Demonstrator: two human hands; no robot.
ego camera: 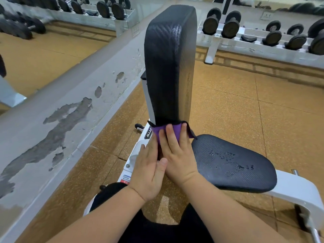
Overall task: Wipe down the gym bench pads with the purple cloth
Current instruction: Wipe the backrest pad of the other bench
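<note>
**Both hands flat on the cloth at the foot of the back pad**

The long black textured back pad (170,67) of the bench stands steeply up in the middle of the room. At its near, lower end lies the purple cloth with a dark edge (172,131), wrapped across the pad.

The right hand (177,155) lies flat on the cloth with its fingers straight and a little spread, pressing it against the pad. The left hand (149,167) stands on its edge just at the left of it, fingers straight and together against the left side of the cloth; its thumb touches the right hand. Neither hand pinches the cloth.

To the right, the rounded black seat pad (233,162) sits on the white metal frame (298,186), with water drops (228,160) on its surface. Far right, dark dumbbells rest on a white rack (254,48), above the cork-brown floor (236,102).
</note>
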